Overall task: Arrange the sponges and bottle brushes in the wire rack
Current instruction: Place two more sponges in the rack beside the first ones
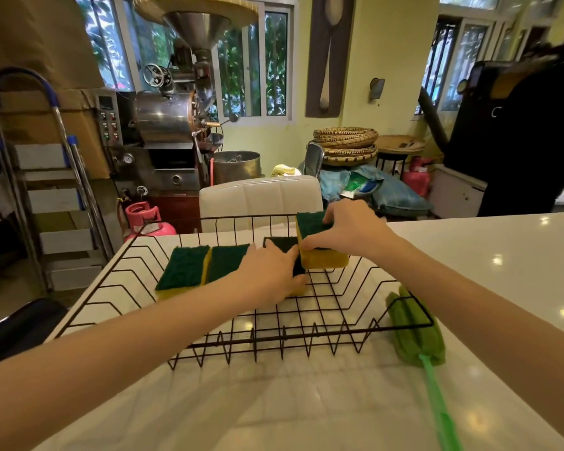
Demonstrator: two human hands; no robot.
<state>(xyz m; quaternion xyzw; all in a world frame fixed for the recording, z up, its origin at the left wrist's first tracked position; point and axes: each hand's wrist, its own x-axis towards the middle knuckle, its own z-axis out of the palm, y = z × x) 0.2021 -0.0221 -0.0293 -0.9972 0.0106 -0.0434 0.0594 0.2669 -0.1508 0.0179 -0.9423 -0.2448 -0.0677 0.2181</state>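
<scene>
A black wire rack (339, 333) stands on the white table (306, 405). Two green-topped yellow sponges lie side by side inside it at the left: one (183, 266) and another (225, 262). My left hand (267, 275) rests flat on a third sponge (284, 244) in the rack's middle. My right hand (352, 231) grips a fourth sponge (319, 252), held tilted at the rack's far right, touching the third. A green bottle brush (414, 327) lies on the table against the rack's right front corner, its handle (437, 405) pointing toward me.
A white chair back (258, 196) stands just behind the table's far edge. Beyond are a metal roasting machine (170, 118), a pink gas cylinder (147, 219), a step ladder (46, 190) and stacked woven baskets (345, 144). Bare table stretches right of the rack.
</scene>
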